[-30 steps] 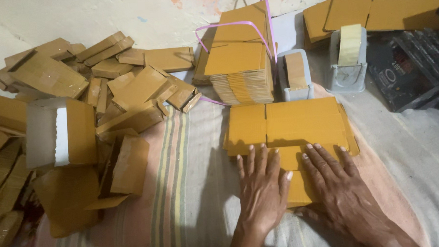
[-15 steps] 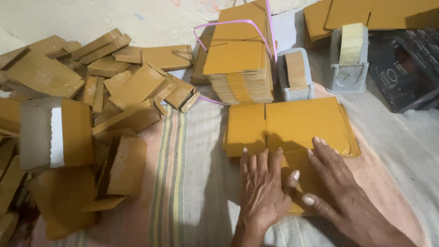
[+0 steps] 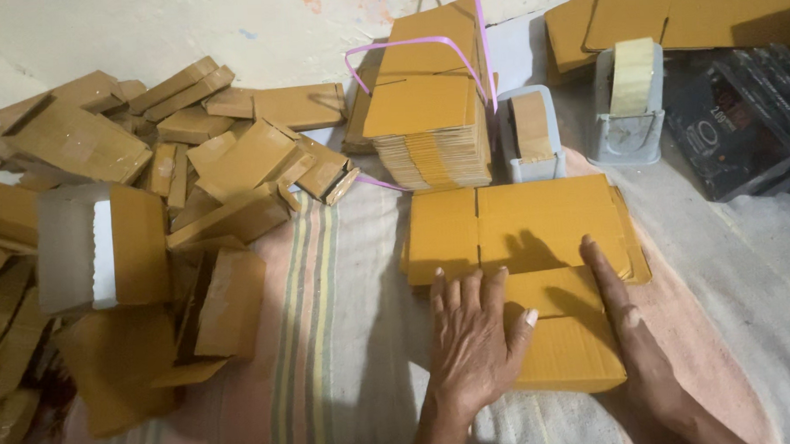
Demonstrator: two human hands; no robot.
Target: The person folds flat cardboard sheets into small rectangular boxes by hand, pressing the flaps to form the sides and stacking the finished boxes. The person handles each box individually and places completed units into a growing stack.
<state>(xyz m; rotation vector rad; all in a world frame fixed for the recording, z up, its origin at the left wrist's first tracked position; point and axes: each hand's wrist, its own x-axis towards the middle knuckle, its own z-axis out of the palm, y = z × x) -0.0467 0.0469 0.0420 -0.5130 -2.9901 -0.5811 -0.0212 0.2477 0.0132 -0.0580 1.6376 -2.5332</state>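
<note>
Light is dim-ish and warm, w/ the brightest patch on the pale wall at top; bottom left corner and the dark crate at far right sink into shade. Soft shadows of the left hand and right hand fall up and away across the flat cardboard, so the light seems to come from behind/above the person; no hard glare. Focus is decent mid-frame, but the folded boxes at the left edge look soft and a bit stretched, and detail is grainy in the dark areas.

Cardboard stack behind flat carton
</note>
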